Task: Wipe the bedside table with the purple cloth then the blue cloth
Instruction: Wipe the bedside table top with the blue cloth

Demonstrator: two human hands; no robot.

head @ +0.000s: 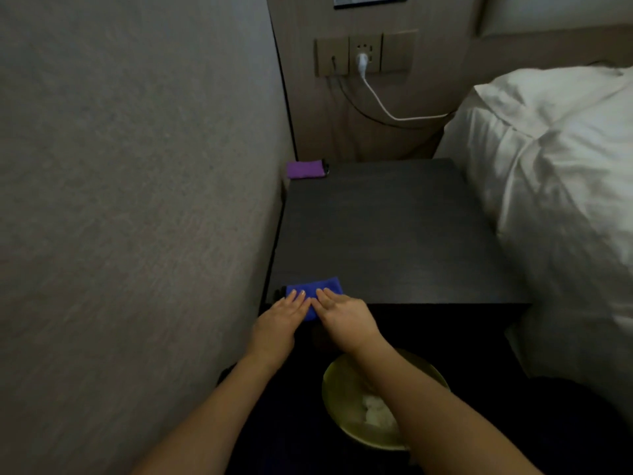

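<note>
Table (394, 234): dark wood top, set between the wall on its left and the bed (555, 186) on its right.

Blue cloth (318, 293): folded, at the table's near left corner, partly overhanging the front edge.

Left hand (281, 320): at that same corner, fingers straight and flat on the blue cloth's left part, nothing gripped.

Right hand (342, 317): just beside the left hand, fingers straight and laid on the cloth's right part, nothing gripped.

Purple cloth (306, 170): folded, at the table's far left corner against the wall, well apart from both hands.

Bin (346, 430): yellow-green, on the floor below the table's front edge, with white crumpled material inside.

Socket (364, 53): on the panel behind the table, a white cable (380, 104) running from it toward the bed.
</note>
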